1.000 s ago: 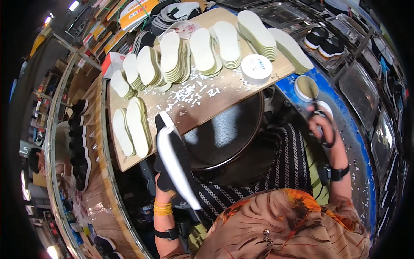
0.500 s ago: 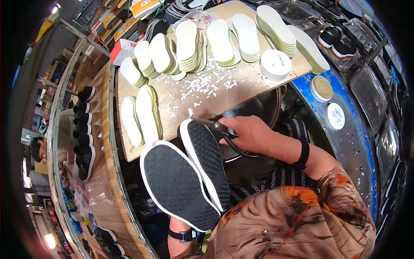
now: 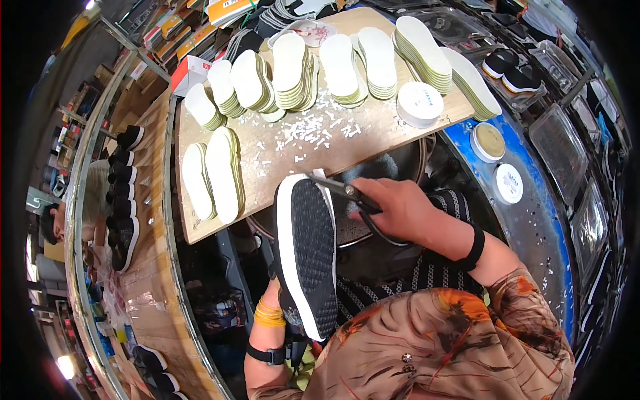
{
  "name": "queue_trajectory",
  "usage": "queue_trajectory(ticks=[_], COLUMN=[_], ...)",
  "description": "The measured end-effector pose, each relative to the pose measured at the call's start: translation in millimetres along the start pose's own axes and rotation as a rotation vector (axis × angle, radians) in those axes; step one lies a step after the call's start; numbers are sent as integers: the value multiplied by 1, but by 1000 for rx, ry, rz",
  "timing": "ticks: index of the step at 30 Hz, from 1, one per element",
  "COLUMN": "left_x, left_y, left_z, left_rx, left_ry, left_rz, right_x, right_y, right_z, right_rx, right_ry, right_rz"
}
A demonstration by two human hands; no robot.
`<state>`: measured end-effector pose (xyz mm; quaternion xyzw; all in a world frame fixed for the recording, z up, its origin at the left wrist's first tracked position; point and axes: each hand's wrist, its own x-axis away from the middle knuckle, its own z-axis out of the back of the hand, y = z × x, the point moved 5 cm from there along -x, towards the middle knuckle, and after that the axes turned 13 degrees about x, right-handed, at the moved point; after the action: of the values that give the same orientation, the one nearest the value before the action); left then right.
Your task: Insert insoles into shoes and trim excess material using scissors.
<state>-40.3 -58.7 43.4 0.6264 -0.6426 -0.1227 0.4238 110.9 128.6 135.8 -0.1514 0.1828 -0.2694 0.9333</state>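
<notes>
Shoe: one black shoe (image 3: pixel 307 257) with a white rim, sole turned up, held upright at the person's lap, near centre of the head view.
Left hand: left hand (image 3: pixel 283 303) is mostly hidden under the shoe's near end; it seems to grip the shoe from below, though the fingers cannot be seen.
Right hand: right hand (image 3: pixel 393 210) is closed around dark scissors (image 3: pixel 350 193), whose tip touches the far end of the shoe's white rim.
Wrists: yellow bangles (image 3: pixel 269 313) and a black band on the left wrist; one black band on the right.
Insole stacks: about ten stacks of pale insoles (image 3: pixel 290 63) on the wooden board (image 3: pixel 373 130); two lie at its left end, the others along the far edge.
Round lids: one white lid (image 3: pixel 420 103) on the board, two more on the blue rim (image 3: pixel 470 157) to the right.
Offcuts: many small white scraps (image 3: pixel 310 127) scattered mid-board.
Edges: the board's near edge runs just beyond the shoe tip; a dark round basin (image 3: pixel 373 230) sits under the hands.
Open room: bare board between scraps and near edge; black shoes (image 3: pixel 123 193) line a shelf far left.
</notes>
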Motion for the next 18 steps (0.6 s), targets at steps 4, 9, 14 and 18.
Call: queue_trajectory(ticks=[4,9,14,18], left_x=[-5,-19,-22,-18], left_y=[-2,-12,-30,-33], left_z=[11,14,14,20], left_rx=[154,390,468,485], left_ry=[68,164,214,237], left_rz=[-26,-72,-58,-26], right_x=[27,150,295,339], right_y=[56,206,292,299], right_z=[18,72,85,69], right_rx=[-97,-235,570,482], right_ry=[114,257,153,-217], right_rz=[-191,-973,-1154,-1444])
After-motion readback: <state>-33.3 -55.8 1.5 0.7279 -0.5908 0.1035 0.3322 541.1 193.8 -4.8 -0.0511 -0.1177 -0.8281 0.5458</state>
